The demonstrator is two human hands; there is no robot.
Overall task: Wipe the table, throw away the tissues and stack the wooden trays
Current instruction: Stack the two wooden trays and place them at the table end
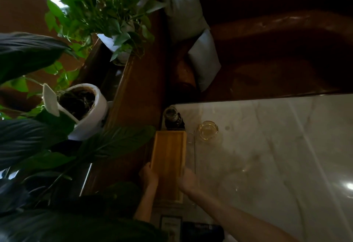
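A long yellow wooden tray (pixel 169 154) lies along the left edge of the pale marble table (pixel 277 146). My left hand (pixel 149 175) grips its left rim near the closer end. My right hand (pixel 188 180) holds the right rim opposite. Whether a second tray lies under it I cannot tell. No tissues or cloth are visible.
A dark glass jar (pixel 172 117) stands just beyond the tray's far end, a clear glass ashtray (pixel 208 129) to its right. A dark framed item (pixel 170 224) sits near me. White potted plants (pixel 84 108) line a wooden ledge on the left; a brown sofa with grey cushions (pixel 204 60) lies beyond.
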